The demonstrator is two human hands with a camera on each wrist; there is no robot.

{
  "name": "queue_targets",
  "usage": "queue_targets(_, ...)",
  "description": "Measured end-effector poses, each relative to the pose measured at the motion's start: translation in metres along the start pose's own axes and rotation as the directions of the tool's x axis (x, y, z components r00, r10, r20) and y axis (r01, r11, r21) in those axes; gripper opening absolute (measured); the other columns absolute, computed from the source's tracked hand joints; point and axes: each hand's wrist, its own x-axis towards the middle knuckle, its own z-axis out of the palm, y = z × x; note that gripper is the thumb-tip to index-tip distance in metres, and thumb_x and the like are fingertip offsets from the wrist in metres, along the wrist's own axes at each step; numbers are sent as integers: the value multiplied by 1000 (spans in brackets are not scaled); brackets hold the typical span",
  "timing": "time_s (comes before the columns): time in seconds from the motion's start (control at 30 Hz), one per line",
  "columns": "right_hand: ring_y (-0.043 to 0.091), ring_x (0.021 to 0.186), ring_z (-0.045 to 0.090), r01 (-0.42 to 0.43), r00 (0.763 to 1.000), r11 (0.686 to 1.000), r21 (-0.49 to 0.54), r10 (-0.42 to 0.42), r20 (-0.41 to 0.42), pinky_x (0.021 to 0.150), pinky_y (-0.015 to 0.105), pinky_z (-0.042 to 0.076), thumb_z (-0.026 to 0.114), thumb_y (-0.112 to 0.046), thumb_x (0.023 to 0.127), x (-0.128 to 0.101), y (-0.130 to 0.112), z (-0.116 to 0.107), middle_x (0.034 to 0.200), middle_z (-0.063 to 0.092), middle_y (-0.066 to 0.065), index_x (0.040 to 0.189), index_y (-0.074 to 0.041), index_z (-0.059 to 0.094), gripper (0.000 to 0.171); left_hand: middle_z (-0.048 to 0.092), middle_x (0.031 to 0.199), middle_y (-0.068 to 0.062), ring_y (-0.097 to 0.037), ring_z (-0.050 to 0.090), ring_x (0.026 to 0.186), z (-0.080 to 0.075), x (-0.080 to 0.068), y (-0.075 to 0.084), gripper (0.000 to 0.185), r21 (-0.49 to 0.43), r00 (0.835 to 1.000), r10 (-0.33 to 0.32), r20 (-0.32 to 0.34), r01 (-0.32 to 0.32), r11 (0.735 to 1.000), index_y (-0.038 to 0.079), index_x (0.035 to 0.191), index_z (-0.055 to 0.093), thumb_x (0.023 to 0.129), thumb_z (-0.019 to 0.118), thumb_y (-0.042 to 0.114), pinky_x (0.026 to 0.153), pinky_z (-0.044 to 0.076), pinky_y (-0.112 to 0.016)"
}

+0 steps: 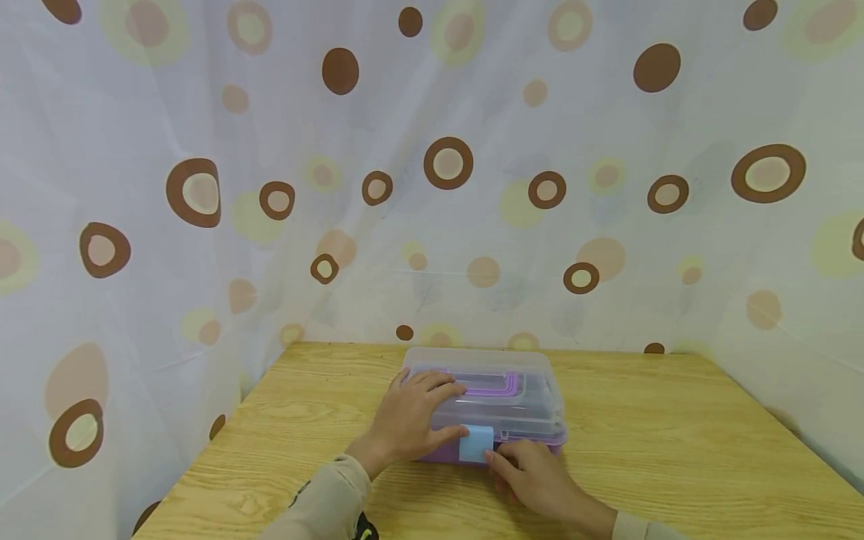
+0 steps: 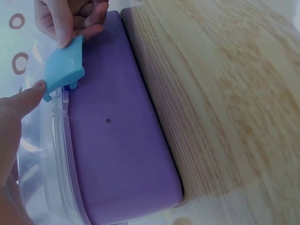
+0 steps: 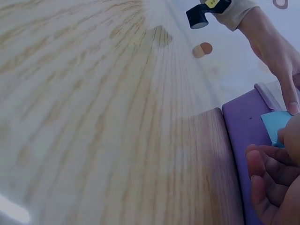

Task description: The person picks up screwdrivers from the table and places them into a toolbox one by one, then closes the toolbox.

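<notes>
A purple storage box [image 1: 493, 450] with a clear lid [image 1: 486, 375] sits near the front middle of the wooden table [image 1: 675, 450], purple shapes showing dimly through the lid. The left hand [image 1: 412, 420] lies flat on the lid, fingers spread, thumb touching the blue latch [image 1: 475, 444]; the right hand [image 1: 533, 472] pinches that latch's lower edge with curled fingers. A white curtain [image 1: 432, 187] with brown circles hangs around the table.

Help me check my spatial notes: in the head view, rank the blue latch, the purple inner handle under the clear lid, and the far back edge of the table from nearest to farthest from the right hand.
1. blue latch: front of the box, touched by the right hand fingers.
2. purple inner handle: under the clear lid, behind the latch.
3. table back edge: farthest, at the curtain.
</notes>
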Motion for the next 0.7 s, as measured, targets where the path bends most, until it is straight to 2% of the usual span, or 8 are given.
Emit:
queue_targets(0.3, 5, 49, 54, -16, 1000, 999, -32, 16, 7, 44, 22, 45, 54, -31, 109, 0, 2, 2, 66, 61, -7, 79, -11, 67, 39, 63, 139, 4, -20, 55, 132, 1, 0, 1, 64, 30, 1000, -20, 4, 19, 999, 26, 136, 67, 85, 76, 63, 112, 33, -65)
queue_targets(0.53, 4, 47, 53, -23, 1000, 992, -128, 23, 5, 43, 22, 43, 52, -34, 109, 0, 5, 2, 63, 59, -11, 73, -15, 65, 43, 64, 138, 4, -20, 56, 131, 2, 1, 0, 66, 47, 1000, -7, -11, 8, 999, 27, 136, 67, 83, 76, 65, 111, 35, -65)
queue_targets(0.7, 3, 47, 52, -16, 1000, 984, -175, 17, 0, 43, 23, 44, 50, -36, 110, 0, 7, 4, 63, 58, -13, 76, -16, 65, 42, 65, 137, 5, -20, 56, 130, 4, 1, 0, 66, 59, 1000, 1, -23, 1, 998, 27, 136, 68, 83, 75, 66, 111, 36, -64)
